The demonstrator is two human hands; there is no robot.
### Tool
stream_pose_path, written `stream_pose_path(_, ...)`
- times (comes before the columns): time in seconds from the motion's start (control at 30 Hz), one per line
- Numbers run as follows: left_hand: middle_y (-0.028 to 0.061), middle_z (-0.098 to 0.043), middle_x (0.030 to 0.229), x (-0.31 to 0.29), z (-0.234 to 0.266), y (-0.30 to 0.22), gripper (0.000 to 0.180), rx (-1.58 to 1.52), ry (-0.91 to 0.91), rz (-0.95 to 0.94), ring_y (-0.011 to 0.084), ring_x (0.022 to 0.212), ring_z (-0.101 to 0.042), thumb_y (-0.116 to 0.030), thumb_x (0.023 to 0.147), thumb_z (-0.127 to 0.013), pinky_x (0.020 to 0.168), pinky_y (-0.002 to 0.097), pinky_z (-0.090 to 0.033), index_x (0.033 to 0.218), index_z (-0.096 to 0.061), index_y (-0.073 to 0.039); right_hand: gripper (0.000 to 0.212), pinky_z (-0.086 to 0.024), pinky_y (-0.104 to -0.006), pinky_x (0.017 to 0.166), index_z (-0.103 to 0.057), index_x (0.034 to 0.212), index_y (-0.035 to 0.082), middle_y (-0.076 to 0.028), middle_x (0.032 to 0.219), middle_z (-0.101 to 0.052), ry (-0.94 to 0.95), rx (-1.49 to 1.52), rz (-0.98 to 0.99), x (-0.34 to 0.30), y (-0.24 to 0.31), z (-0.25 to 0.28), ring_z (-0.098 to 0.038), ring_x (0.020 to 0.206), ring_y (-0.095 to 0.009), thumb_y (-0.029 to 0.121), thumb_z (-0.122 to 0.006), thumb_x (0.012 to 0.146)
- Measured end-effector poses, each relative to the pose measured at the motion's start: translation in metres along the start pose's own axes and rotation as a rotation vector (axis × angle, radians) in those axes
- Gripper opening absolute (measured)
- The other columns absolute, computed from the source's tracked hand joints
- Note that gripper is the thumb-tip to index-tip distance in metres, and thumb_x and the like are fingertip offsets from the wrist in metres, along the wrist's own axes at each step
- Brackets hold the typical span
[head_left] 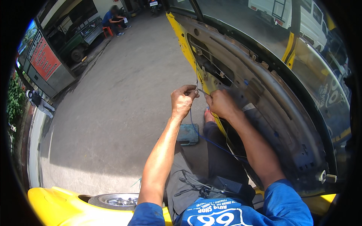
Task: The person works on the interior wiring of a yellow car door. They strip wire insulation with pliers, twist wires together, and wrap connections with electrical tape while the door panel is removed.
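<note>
Clearly, everything here centres on the small gap between the two hands, held close together in front of the door's yellow edge. The left hand (183, 101) has thumb and forefinger pinched around a dark strand (197, 75), which stands nearly upright, its long axis running from those fingertips up along the door (181, 39). The right hand (223, 104) is curled, gripping a thin piece (203, 91) (whether a blade, a tool tip or stiff wire is too small to tell) that slants up and leftward, its far end at or very near the left fingertips. So the strand lies just above the left hand, the nearer of the two, while the right comes at it crosswise from the door side. Below the left hand a blue wire (211, 142) drops, then bends off rightward under the right forearm; whether it joins the dark strand is hidden at the pinch. The door's bare inner panel, with its large cut-out, crowds the right arm, leaving the left side freer. Beneath the hands, a foot (209, 116) rests beside the door's lower edge, with a teal case (188, 134) on the ground to its left. Black cables (198, 187) lie bunched across the lap, and a yellow fender (56, 205) and a wheel (117, 199) stand at lower left, well apart from the work.
</note>
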State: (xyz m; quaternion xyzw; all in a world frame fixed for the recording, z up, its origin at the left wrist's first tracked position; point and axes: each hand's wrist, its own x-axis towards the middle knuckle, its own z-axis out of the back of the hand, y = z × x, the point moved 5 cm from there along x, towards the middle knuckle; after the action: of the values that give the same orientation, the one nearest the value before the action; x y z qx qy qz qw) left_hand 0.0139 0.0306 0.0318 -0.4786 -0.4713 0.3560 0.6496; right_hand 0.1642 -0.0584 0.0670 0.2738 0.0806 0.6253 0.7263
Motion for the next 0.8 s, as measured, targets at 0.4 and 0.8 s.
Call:
stream_pose_path(0.4, 0.0165, -0.08, 0.089, 0.002, -0.003, 0.008, 0.021, -0.139, 0.003, 0.06, 0.0191, 0.08, -0.079, -0.001, 0.09, -0.077, 0.073, 0.0283, -0.059, 0.108, -0.077, 0.009, 0.039, -0.057, -0.055, 0.08, -0.077, 0.089, -0.006, -0.033, 0.084, -0.07, -0.032, 0.027, 0.013, -0.005, -0.001, -0.001, -0.071, 0.084, -0.051, 0.03, -0.066, 0.1)
stream_pose_path(0.8, 0.0164, -0.079, 0.088, 0.004, -0.002, 0.008, 0.02, -0.155, -0.031, 0.05, 0.0192, 0.078, -0.078, -0.004, 0.091, -0.075, 0.073, 0.0292, -0.059, 0.106, -0.076, 0.01, 0.048, -0.054, -0.0567, 0.081, -0.074, 0.087, -0.008, -0.034, 0.085, -0.069, 0.065, 0.064, -0.019, 0.002, -0.005, 0.01, -0.07, 0.085, -0.051, 0.036, -0.064, 0.103)
